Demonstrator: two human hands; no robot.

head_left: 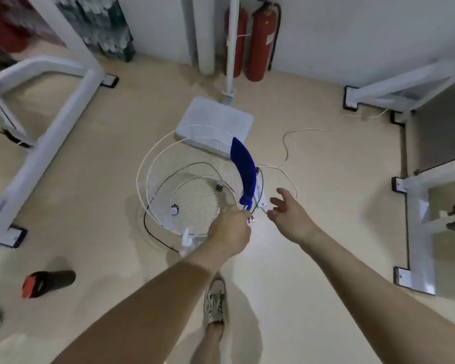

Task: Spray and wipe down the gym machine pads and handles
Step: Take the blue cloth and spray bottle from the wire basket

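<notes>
Here the person stands over a white pedestal fan (195, 185) on the beige floor (326, 232), its wire guard facing up toward the camera and its flat base (213, 119) nearer the far wall. A blue cloth (243, 169) is draped along the right rim of the guard; its long axis follows the curve of the rim, from a rounded far end beside the base to a narrow near end pointing at the hands. The left hand (230, 232) is closed at that near end of the rim, fingers curled tight around something small, though whether they pinch the cloth, the rim or a thin wire I cannot tell. A translucent spray bottle (188, 241) shows just beneath the left wrist; whether that hand holds it is also unclear. The right hand (289, 208) hovers just right of the rim, fingers spread wide and holding nothing. A white cable (289, 143) trails over the floor to the right. A black and red bottle (46, 282) lies on its side near the left edge. Two red fire extinguishers (260, 40) stand against the far wall, and white machine frames (63, 122) flank both sides.
</notes>
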